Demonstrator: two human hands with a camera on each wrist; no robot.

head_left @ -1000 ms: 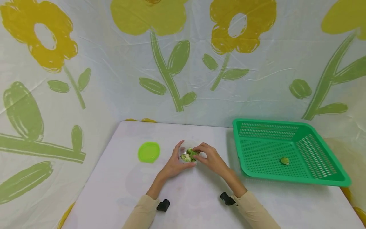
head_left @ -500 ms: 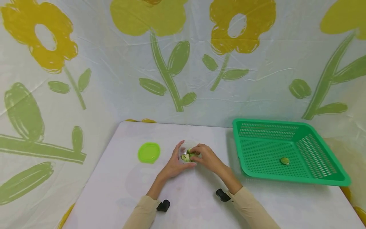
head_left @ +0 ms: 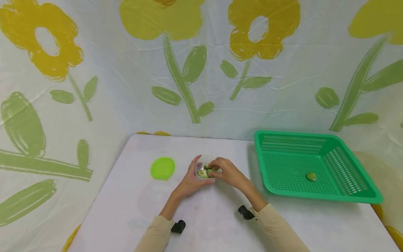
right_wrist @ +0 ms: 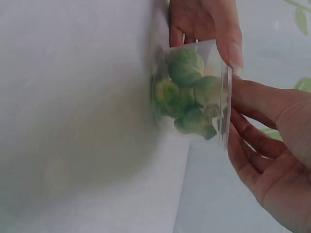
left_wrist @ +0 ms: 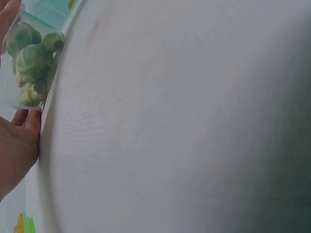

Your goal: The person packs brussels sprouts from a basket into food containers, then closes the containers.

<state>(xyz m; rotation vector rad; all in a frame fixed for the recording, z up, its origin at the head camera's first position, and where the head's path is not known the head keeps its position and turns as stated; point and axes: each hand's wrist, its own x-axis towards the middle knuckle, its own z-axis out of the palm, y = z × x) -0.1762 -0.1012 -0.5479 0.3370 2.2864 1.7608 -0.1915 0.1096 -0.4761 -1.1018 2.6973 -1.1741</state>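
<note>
On the table stands a clear plastic tub [head_left: 205, 158] holding several Brussels sprouts [head_left: 203, 173]. My left hand [head_left: 190, 183] grips it from the left, thumb at the near side and fingers round the far side. From the right, my right hand [head_left: 232, 175] reaches over the rim, thumb and fingers pinching a sprout, partly hidden by the fingers. In the right wrist view, the tub [right_wrist: 206, 49] shows green sprouts [right_wrist: 187, 66] through its wall, with my right-hand fingers [right_wrist: 252, 99] at the opening. The left wrist view catches the sprouts [left_wrist: 34, 63] at its left edge.
A bright green lid [head_left: 162, 168] lies left of the tub. To the right stands a green perforated basket [head_left: 262, 168] with one Brussels sprout [head_left: 311, 176] inside. Flower-patterned cloth [head_left: 135, 70] hangs behind the white table [head_left: 141, 196].
My right hand has moved slightly left and reaches deeper into the tub than a second ago. The left hand keeps its hold. The head view has shifted slightly.
</note>
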